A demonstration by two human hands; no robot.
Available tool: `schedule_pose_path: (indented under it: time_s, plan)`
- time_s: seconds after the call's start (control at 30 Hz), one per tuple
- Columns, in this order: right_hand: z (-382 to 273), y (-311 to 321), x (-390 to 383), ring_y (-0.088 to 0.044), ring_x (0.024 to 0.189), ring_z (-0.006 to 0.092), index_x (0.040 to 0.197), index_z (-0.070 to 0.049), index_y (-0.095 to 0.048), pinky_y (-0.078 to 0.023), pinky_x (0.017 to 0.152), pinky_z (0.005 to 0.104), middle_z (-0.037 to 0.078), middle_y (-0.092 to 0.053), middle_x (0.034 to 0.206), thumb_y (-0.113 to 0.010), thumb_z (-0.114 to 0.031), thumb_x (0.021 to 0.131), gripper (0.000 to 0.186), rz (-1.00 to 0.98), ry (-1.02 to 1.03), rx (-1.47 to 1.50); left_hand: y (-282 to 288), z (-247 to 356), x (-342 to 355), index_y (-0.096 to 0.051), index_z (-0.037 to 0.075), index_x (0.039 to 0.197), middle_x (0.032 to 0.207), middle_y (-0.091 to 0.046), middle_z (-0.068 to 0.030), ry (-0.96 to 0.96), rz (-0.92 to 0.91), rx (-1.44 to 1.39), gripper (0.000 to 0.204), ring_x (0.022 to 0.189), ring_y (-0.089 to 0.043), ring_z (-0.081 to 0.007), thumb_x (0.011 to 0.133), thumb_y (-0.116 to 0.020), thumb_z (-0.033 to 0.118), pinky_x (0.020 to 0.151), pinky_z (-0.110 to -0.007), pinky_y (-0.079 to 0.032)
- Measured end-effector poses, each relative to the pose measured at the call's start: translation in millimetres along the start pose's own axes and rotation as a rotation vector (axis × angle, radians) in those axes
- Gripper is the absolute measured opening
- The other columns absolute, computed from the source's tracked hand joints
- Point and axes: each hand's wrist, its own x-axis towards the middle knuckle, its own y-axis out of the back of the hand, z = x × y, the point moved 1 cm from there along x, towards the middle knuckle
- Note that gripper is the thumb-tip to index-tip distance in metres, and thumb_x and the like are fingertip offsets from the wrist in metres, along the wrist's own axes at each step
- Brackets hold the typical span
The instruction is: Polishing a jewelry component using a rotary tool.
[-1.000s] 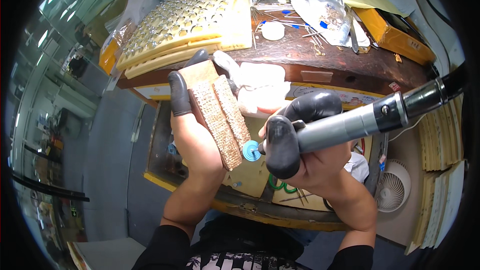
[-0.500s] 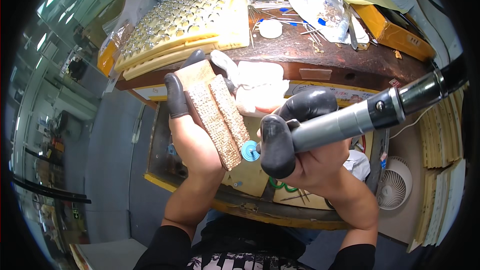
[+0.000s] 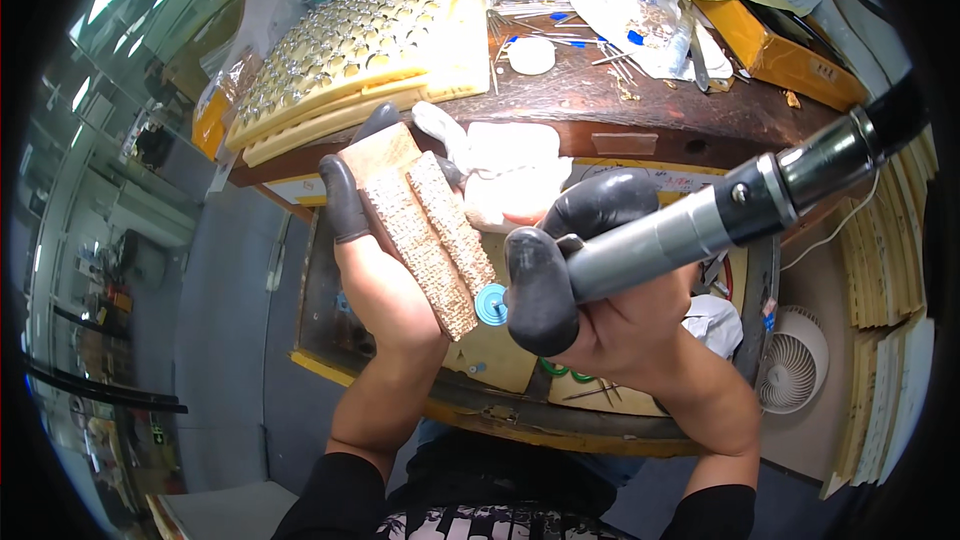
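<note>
My left hand (image 3: 375, 260), with black finger cots on its fingers, is closed around a wooden block (image 3: 383, 147). Two gold-coloured textured strips (image 3: 420, 255) lie side by side along the block's upper face, with a narrow gap between them. In my right hand (image 3: 600, 270), also in black finger cots, is a grey and black rotary handpiece (image 3: 650, 248), gripped near its tip. A small blue disc (image 3: 491, 305) on the handpiece sits at the near right edge of the right-hand strip; whether it touches cannot be made out.
Behind my hands a white cloth-like bundle (image 3: 515, 170) lies by the bench edge. On the dark wooden bench (image 3: 590, 105) are a cream tray (image 3: 360, 30) of many shiny round pieces, a white round lid (image 3: 531, 55) and several thin tools. Below is an open drawer (image 3: 510, 418); a white fan (image 3: 795, 365) stands right.
The view has shifted slightly. Both hands keep their grips, and the blue disc stays beside the near end of the right-hand strip.
</note>
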Motion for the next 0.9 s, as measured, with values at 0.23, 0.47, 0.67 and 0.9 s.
schedule_pose_path:
  time_s: [0.23,0.47,0.67,0.9]
  plan:
    - [-0.9,-1.2,-0.3,-0.057,0.061,0.0135,0.076,0.002,-0.059,-0.05,0.056,0.0285,0.008,-0.058,0.075,-0.071,-0.001,0.082,0.014,0.031,-0.039,0.013,-4.6,-0.5,-0.7,-0.049,0.003,0.136,0.115,-0.059,-0.0097,0.033,-0.03,-0.021,0.061,0.095,-0.053,-0.0178,0.106,-0.031,0.054,0.085,-0.033,-0.045]
    - [-3.8,0.0,3.1,-0.056,0.059,0.0153,0.077,0.001,-0.059,-0.044,0.052,0.0292,0.007,-0.058,0.074,-0.072,-0.001,0.081,0.014,0.004,-0.009,-0.064,-4.6,-1.4,-1.0,-0.049,0.006,0.136,0.114,-0.06,-0.0087,0.079,-0.021,-0.106,0.063,0.091,-0.056,-0.0172,0.104,-0.034,0.057,0.073,-0.033,-0.052]
    - [-5.7,0.5,3.7,-0.057,0.059,0.0163,0.077,0.001,-0.062,-0.045,0.053,0.0293,0.007,-0.059,0.074,-0.073,-0.002,0.081,0.012,0.017,-0.037,-0.053,-1.7,-1.4,-1.6,-0.049,0.007,0.137,0.108,-0.061,-0.0071,0.075,0.03,-0.042,0.062,0.087,-0.057,-0.017,0.103,-0.035,0.058,0.069,-0.034,-0.054]
    - [-4.4,0.0,1.9,-0.057,0.059,0.0157,0.081,0.002,-0.062,-0.045,0.052,0.0295,0.007,-0.059,0.074,-0.072,-0.001,0.082,0.011,0.001,-0.015,-0.077,-1.7,-2.2,-2.0,-0.047,0.007,0.14,0.112,-0.06,-0.0084,0.055,0.051,-0.052,0.063,0.089,-0.056,-0.0176,0.104,-0.034,0.057,0.072,-0.034,-0.053]
